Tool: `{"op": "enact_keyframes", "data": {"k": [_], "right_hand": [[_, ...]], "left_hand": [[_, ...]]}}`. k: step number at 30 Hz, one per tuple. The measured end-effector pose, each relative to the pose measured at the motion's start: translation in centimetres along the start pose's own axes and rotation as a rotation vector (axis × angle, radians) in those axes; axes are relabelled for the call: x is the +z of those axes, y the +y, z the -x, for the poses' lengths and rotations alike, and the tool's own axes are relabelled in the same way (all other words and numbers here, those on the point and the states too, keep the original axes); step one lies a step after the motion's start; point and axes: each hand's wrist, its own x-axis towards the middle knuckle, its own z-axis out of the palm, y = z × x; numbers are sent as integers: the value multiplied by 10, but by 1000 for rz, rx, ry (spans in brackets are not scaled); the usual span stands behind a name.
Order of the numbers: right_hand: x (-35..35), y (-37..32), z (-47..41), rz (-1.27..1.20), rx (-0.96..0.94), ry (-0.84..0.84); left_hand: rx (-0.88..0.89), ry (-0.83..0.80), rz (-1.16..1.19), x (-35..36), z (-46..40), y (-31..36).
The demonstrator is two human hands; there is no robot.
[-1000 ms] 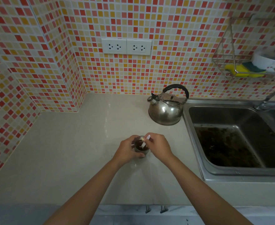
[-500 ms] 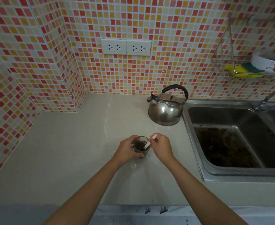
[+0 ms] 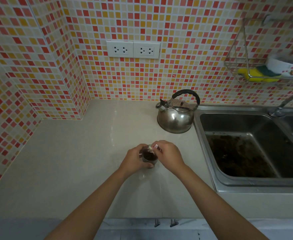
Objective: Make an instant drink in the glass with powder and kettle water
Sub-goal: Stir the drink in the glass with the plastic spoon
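A small clear glass (image 3: 149, 157) with dark brown liquid stands on the pale countertop (image 3: 76, 153) in the middle. My left hand (image 3: 135, 158) wraps around its left side. My right hand (image 3: 168, 155) pinches a small white stick (image 3: 155, 146) whose lower end dips into the glass. The steel kettle (image 3: 176, 116) with a black handle rests on the counter behind, beside the sink, apart from both hands.
A steel sink (image 3: 246, 149) with dark residue lies to the right, with a tap (image 3: 287, 103) at its back. A wire rack (image 3: 263, 66) on the tiled wall holds a sponge and a bowl. Two wall sockets (image 3: 133, 49) sit above the counter.
The white stick in my right hand has shifted around inside the glass, its top swinging right and then back left. My left hand stays on the glass.
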Motion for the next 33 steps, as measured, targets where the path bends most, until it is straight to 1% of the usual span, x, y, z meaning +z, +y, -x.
{"op": "enact_keyframes", "data": {"k": [2, 5, 7, 9, 10, 11, 13, 15, 17, 19, 21, 23, 24, 26, 28, 30, 33], "right_hand": [[4, 4, 0, -10, 73, -9], [8, 2, 1, -214, 191, -2], [10, 0, 2, -210, 150, 1], [8, 2, 1, -68, 122, 24], [6, 3, 0, -26, 139, 33], [5, 5, -2, -30, 162, 24], [6, 4, -4, -117, 186, -31], [7, 0, -3, -167, 158, -58], [7, 1, -4, -103, 138, -23], [5, 4, -5, -31, 169, 15], [6, 6, -6, -93, 212, -6], [8, 0, -5, -189, 187, -38], [9, -2, -4, -196, 155, -44], [7, -2, -4, -96, 105, -25], [5, 0, -5, -14, 110, 0], [6, -1, -5, -57, 131, -34], [6, -7, -5, -98, 89, -71]], "left_hand": [[-7, 4, 1, 0, 0, 1], [-11, 4, -4, 0, 1, 0], [2, 2, -7, 0, 1, 0], [8, 4, -10, -1, 1, 0], [5, 5, -9, -1, 1, 1], [4, 6, -4, -1, 1, 0], [6, 1, 3, -1, 1, -1], [10, -4, -2, -1, 1, -1], [10, -1, -7, -1, 1, 0], [-5, 3, -6, -1, 1, 2], [-10, 5, -4, 0, 1, 2], [0, 6, 0, 0, 1, 1], [2, 4, 0, 0, 2, 1], [1, 5, -1, -1, 2, 2], [-1, 9, -1, -1, 2, 2], [5, 5, -1, -1, 2, 1], [18, 4, -3, -2, 2, 1]]}}
